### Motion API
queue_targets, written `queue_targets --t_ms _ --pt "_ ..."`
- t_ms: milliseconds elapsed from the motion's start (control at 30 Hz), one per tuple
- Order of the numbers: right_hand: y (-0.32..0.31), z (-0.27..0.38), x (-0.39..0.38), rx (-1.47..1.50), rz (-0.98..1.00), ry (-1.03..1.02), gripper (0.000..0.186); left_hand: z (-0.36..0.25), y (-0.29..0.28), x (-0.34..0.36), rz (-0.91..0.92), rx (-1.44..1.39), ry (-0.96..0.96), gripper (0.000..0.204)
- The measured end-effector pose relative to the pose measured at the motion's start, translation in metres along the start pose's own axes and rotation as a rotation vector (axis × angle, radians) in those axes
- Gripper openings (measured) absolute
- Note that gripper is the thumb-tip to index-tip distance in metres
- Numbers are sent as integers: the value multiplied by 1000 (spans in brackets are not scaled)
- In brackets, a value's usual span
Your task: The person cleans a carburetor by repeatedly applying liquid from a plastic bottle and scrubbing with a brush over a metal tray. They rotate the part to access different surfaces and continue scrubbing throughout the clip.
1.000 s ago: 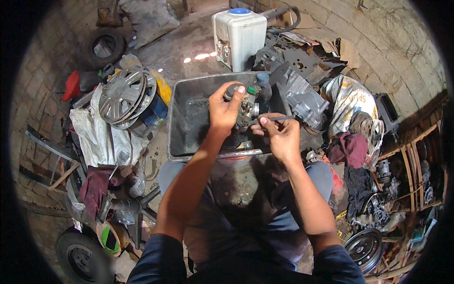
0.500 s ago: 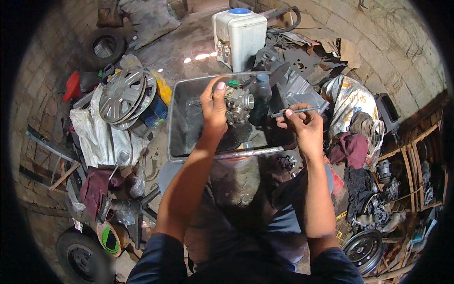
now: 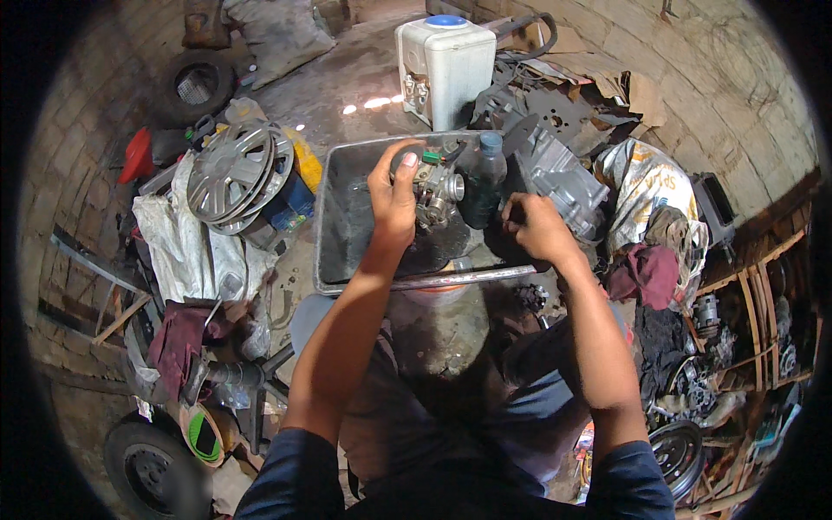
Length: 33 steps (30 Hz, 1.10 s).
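Observation:
Over the dark plastic tub (image 3: 342, 225), my left hand (image 3: 394, 195) grips a metal carburetor-like part (image 3: 438, 186) with a round dark cap and a small green connector. A clear bottle of dark liquid (image 3: 485, 186) stands in the tub just right of that part. My right hand (image 3: 536, 224) is curled at the tub's right side, near the bottle; what its fingers hold, if anything, is hidden. A metal bar (image 3: 464, 276) lies along the tub's front edge.
Stacked wheel covers (image 3: 232, 178) and white sacks (image 3: 165, 243) sit left. A white tank (image 3: 444, 74) stands behind. Metal housing (image 3: 563, 178), a printed sack (image 3: 646, 173) and maroon cloth (image 3: 646, 277) lie right. Tyres (image 3: 143, 464) and several scattered parts surround me.
My left hand raised the part slightly leftward from where it was a second ago. My right hand, which held a slim grey tool horizontally, has curled downward, and that tool no longer shows clearly.

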State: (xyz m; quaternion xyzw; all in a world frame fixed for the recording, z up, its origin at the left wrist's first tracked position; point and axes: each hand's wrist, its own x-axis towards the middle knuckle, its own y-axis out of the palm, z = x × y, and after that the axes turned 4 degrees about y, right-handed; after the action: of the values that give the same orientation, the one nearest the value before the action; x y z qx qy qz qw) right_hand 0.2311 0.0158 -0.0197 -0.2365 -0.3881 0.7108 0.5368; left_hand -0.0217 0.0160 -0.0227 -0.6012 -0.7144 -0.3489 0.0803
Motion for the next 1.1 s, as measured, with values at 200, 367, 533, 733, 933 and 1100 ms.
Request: queue_targets --t_ms 200,367,533,733,933,1100 --pt "-32 34 16 -294 195 110 49 1 -25 3 -40 -39 -84 29" --pt "-18 6 43 -104 -192 -69 86 -15 -13 7 -10 -211 -125 31" --pt "10 18 61 30 -62 0 90 -21 -9 11 -28 -202 -117 35" --pt "0 38 45 241 -291 -76 65 -15 -12 16 -22 -164 -95 38" --pt "-63 83 -11 346 -497 -194 58 -15 -17 19 -106 -243 -76 36" --pt "-76 95 -47 51 158 -62 57 -17 -22 20 -98 -199 -50 38"
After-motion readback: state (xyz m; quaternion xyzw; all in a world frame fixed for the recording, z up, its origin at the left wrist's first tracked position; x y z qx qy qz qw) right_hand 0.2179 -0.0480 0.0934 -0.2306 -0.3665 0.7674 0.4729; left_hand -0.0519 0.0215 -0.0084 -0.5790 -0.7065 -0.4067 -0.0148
